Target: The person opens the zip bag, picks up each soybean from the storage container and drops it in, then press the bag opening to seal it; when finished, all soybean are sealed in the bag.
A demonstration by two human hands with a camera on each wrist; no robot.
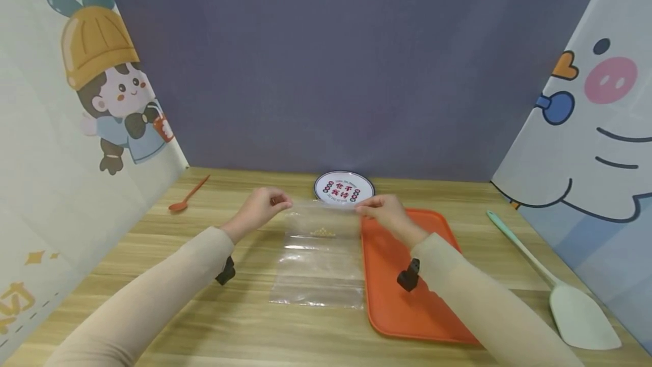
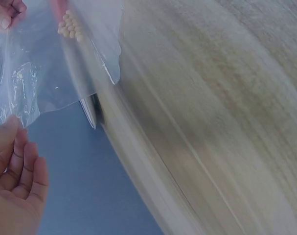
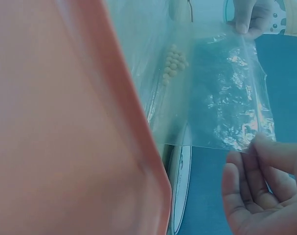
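Observation:
A clear plastic zip bag (image 1: 321,271) is stretched between both hands, its lower part lying over the wooden table. My left hand (image 1: 265,211) pinches the top left corner between thumb and forefinger, the other fingers loosely curled in the left wrist view. At the opposite top corner, my right hand (image 1: 389,217) pinches the bag's edge the same way. Several small round beige beans (image 3: 173,63) sit clustered inside the bag, partway below the raised edge. Wrinkles and glare cover the plastic near the zip strip in the right wrist view.
An orange tray (image 1: 402,304) lies right of the bag, under the right forearm. Behind the bag is an oval plate (image 1: 344,187) with red characters. A small reddish spoon (image 1: 179,206) lies far left; a pale green spatula (image 1: 583,316) lies at right. Printed walls enclose the table.

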